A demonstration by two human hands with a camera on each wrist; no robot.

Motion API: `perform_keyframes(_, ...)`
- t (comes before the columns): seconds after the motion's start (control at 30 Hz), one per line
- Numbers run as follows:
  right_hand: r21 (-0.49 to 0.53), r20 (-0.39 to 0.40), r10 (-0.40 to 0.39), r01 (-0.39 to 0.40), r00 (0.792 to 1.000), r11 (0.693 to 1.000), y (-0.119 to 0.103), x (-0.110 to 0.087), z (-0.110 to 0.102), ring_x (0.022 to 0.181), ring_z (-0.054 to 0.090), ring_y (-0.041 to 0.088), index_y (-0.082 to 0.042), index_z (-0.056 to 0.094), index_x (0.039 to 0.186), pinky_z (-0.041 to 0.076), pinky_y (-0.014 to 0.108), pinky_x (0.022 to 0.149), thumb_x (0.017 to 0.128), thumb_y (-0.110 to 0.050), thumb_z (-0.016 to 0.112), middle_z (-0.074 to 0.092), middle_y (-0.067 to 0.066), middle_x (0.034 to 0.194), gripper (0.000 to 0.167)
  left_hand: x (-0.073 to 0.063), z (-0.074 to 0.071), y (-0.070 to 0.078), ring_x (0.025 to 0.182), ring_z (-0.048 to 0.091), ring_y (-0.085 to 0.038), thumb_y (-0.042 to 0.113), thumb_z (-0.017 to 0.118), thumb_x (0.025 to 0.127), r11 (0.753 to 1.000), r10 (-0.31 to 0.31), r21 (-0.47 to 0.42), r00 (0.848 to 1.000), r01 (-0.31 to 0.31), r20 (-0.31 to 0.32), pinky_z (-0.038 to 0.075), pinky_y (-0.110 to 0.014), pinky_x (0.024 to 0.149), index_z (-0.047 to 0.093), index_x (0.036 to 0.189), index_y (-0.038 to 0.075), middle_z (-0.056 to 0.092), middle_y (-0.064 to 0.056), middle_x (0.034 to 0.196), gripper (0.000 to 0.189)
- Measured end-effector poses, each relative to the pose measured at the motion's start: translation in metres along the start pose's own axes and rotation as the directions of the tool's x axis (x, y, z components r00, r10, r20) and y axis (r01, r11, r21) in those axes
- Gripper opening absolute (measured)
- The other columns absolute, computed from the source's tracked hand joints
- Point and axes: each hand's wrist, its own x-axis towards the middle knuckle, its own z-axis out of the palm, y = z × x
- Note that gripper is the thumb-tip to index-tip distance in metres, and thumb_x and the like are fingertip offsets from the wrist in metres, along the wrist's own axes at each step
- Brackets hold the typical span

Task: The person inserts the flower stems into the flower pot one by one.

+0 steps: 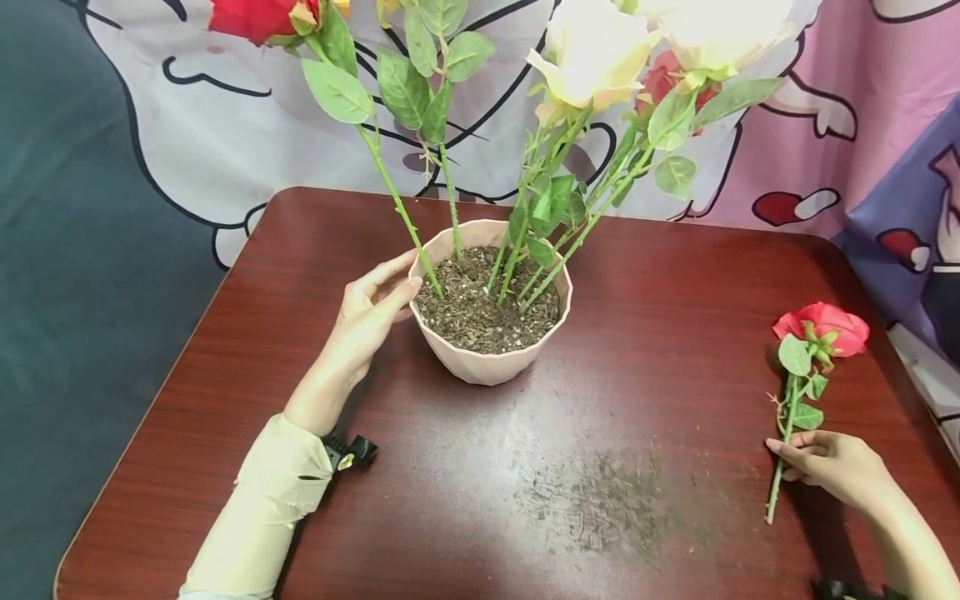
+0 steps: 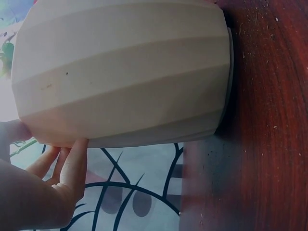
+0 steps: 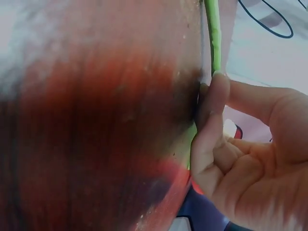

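Observation:
My left hand grips the rim of a pale pink faceted flowerpot at its left side, thumb at the rim and fingers against the outer wall. The left wrist view shows those fingers touching the pot's side. Dark soil fills the pot, and several long-stemmed roses stand in it, among them a white rose and a red rose. At the table's right side, my right hand pinches the lower stem of another red rose between thumb and fingers, its bloom pointing away from me.
Scattered soil crumbs lie on the dark red-brown wooden table, in front and to the right of the pot. Behind the table hangs a cartoon-printed curtain, which the tall blooms overlap.

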Motion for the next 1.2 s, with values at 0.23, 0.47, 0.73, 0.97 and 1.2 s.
perform_keyframes(0.23,0.085,-0.009,-0.018,0.019,1.0,0.996,0.007,0.0,0.003,0.064,0.059,0.0,0.005,0.057,0.094,0.047,0.019,0.057,0.096,-0.027,0.052,0.067,-0.004,0.068,0.033,-0.001,0.0,0.0,0.105,0.056,-0.011,0.015,0.057,0.093,1.0,0.006,-0.029,1.0,-0.006,0.009,0.051,-0.033,0.088,0.049,0.137,0.014,0.056,-0.011,0.122,0.044)
perform_keyframes(0.47,0.17,-0.096,-0.118,0.133,0.988,0.976,-0.005,-0.001,0.003,0.065,0.059,0.0,0.002,0.055,0.091,0.046,0.018,0.057,0.096,-0.02,0.053,0.065,-0.009,0.069,0.023,-0.001,-0.001,0.0,0.107,0.056,-0.012,0.014,0.057,0.093,0.999,0.01,-0.04,1.0,-0.01,0.018,0.051,-0.033,0.088,0.049,0.137,0.013,0.055,-0.011,0.124,0.044)
perform_keyframes(0.73,0.265,-0.282,-0.238,0.313,0.93,0.912,-0.059,-0.004,-0.009,0.063,0.06,0.001,-0.015,0.053,0.093,0.042,0.013,0.057,0.096,-0.014,0.054,0.064,-0.012,0.068,0.003,-0.001,0.0,-0.001,0.107,0.056,-0.014,0.013,0.056,0.093,0.998,0.02,-0.052,1.0,-0.019,0.02,0.051,-0.034,0.089,0.049,0.137,0.013,0.055,-0.015,0.125,0.044)
perform_keyframes(0.97,0.47,-0.543,-0.369,0.637,0.754,0.611,-0.137,-0.014,-0.013,0.059,0.062,0.002,-0.007,0.057,0.094,0.046,0.01,0.058,0.089,0.01,0.053,0.067,-0.007,0.074,0.018,-0.003,0.0,0.0,0.109,0.056,-0.015,0.012,0.056,0.094,0.998,0.025,-0.058,0.999,-0.024,0.023,0.05,-0.035,0.09,0.049,0.137,0.012,0.054,-0.014,0.127,0.044)
perform_keyframes(1.2,0.528,-0.74,-0.491,0.85,0.459,0.0,-0.215,-0.021,-0.009,0.055,0.06,0.016,0.015,0.053,0.091,0.05,0.019,0.055,0.083,0.022,0.051,0.066,0.015,0.077,0.012,-0.003,0.0,0.0,0.111,0.056,-0.017,0.012,0.056,0.093,0.997,0.026,-0.07,0.999,-0.024,0.029,0.048,-0.039,0.093,0.049,0.136,0.013,0.055,-0.012,0.126,0.044)
